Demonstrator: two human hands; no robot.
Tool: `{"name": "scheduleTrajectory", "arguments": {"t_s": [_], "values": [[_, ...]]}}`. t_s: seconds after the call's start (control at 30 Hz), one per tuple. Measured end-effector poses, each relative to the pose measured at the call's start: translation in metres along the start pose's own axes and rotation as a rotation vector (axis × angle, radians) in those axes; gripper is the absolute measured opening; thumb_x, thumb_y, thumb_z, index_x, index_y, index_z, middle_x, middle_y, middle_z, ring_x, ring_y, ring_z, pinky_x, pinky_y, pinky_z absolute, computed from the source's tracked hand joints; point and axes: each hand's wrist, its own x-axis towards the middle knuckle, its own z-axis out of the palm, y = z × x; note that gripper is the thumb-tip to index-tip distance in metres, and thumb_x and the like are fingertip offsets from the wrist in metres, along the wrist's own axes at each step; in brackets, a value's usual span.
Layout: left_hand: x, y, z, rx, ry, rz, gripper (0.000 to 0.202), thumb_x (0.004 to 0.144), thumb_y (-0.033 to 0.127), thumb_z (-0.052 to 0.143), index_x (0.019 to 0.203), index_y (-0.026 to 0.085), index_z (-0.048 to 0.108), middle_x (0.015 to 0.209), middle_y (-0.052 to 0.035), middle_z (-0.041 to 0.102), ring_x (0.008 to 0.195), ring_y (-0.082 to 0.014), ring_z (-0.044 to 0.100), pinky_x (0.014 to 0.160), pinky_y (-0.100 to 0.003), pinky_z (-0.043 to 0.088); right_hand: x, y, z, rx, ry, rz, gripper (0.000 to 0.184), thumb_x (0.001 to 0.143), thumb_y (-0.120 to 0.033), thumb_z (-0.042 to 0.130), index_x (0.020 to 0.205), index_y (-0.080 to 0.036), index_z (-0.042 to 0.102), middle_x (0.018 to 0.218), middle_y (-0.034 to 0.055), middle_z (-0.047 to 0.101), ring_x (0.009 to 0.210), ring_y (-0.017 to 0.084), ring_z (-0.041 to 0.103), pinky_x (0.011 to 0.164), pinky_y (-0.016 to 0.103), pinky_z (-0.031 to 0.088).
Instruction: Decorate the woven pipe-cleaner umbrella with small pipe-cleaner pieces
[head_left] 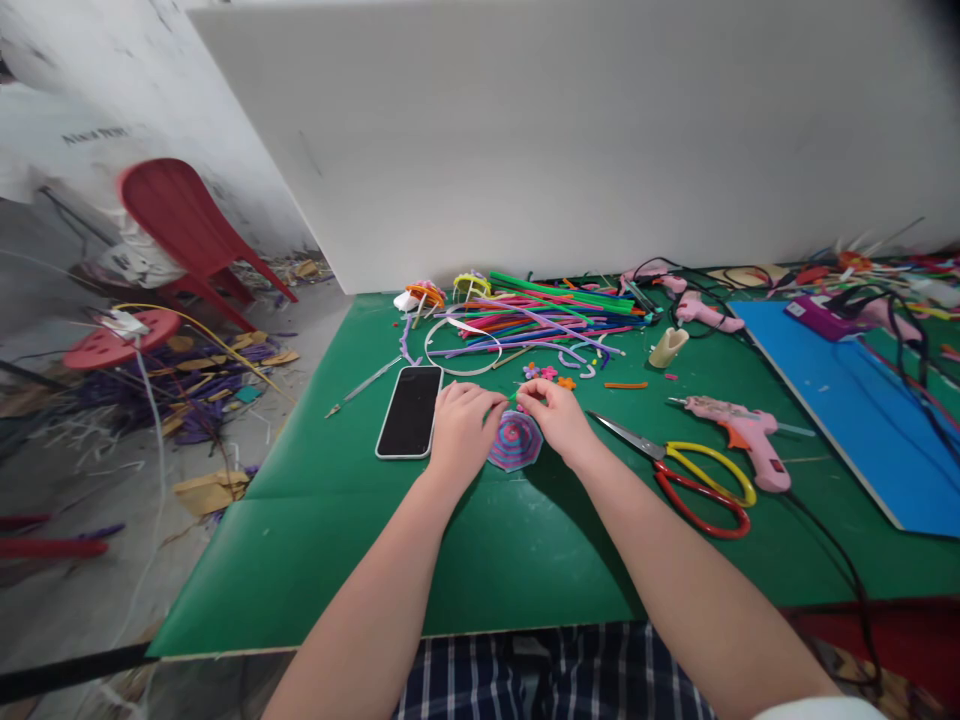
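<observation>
My left hand (466, 422) and my right hand (556, 420) meet over the middle of the table, fingertips close together. Between them shows a short bit of green pipe cleaner (513, 399), pinched at its ends, partly hidden by the fingers. Just below the fingertips lies a small octagonal piece (516, 443) with pink, purple and blue rings, like a tiny umbrella top. A phone (409, 412) with a dark screen rests left of my left hand. Small flowers, among them an orange one (566, 384), lie beyond my fingers.
Colourful pipe cleaners (540, 315) are heaped at the back. Right of my arm are scissors (667, 465) with half-parted blades and a pink glue gun (739, 430) with its cable. A blue board (847, 420) lies farther right. A white panel (570, 140) stands behind the green table (300, 570).
</observation>
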Motion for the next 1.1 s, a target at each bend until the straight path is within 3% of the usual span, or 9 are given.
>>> {"name": "scheduleTrajectory", "arguments": {"t_s": [0.13, 0.23, 0.47, 0.6, 1.1], "values": [[0.0008, 0.0027, -0.0002, -0.032, -0.041, -0.012, 0.014, 0.081, 0.027, 0.052, 0.076, 0.02, 0.063, 0.075, -0.0005, 0.066, 0.08, -0.0171, 0.054, 0.081, -0.034, 0.037, -0.0012, -0.0009, 0.0039, 0.262, -0.002, 0.16, 0.018, 0.066, -0.034, 0.057, 0.067, -0.017, 0.053, 0.057, -0.0044, 0.049, 0.053, 0.009, 0.044, 0.054, 0.023, 0.037], [0.0, 0.0031, -0.0006, -0.007, -0.049, -0.027, 0.015, 0.082, 0.027, 0.05, 0.079, 0.02, 0.063, 0.076, -0.0011, 0.066, 0.079, -0.017, 0.054, 0.081, -0.034, 0.037, -0.0018, -0.001, 0.004, 0.263, 0.014, 0.153, 0.019, 0.066, -0.036, 0.059, 0.069, -0.017, 0.055, 0.057, -0.0039, 0.051, 0.053, 0.009, 0.045, 0.053, 0.023, 0.037], [-0.0022, -0.0006, -0.0005, 0.055, -0.03, -0.038, 0.018, 0.083, 0.028, 0.047, 0.084, 0.021, 0.064, 0.077, -0.0018, 0.066, 0.08, -0.018, 0.053, 0.084, -0.036, 0.036, -0.0021, 0.001, -0.001, -0.272, 0.091, -0.206, 0.012, 0.072, -0.029, 0.058, 0.077, -0.02, 0.065, 0.078, 0.0029, 0.063, 0.073, 0.016, 0.056, 0.07, 0.03, 0.043], [-0.0017, -0.0006, -0.0005, 0.039, -0.044, -0.056, 0.019, 0.083, 0.029, 0.047, 0.083, 0.021, 0.065, 0.078, -0.0017, 0.066, 0.08, -0.0177, 0.054, 0.082, -0.035, 0.036, -0.0027, 0.0039, -0.001, -0.472, 0.114, -0.35, 0.01, 0.074, -0.028, 0.058, 0.076, -0.02, 0.064, 0.076, 0.0035, 0.063, 0.077, 0.017, 0.054, 0.074, 0.031, 0.041], [0.0005, 0.0032, -0.0055, -0.021, -0.013, -0.106, 0.013, 0.081, 0.024, 0.052, 0.075, 0.022, 0.063, 0.075, 0.001, 0.065, 0.082, -0.0166, 0.054, 0.087, -0.036, 0.034, -0.0005, -0.004, -0.0038, -0.031, -0.093, 0.01, 0.014, 0.069, -0.031, 0.058, 0.068, -0.018, 0.054, 0.06, -0.0046, 0.051, 0.052, 0.008, 0.044, 0.054, 0.022, 0.037]]}}
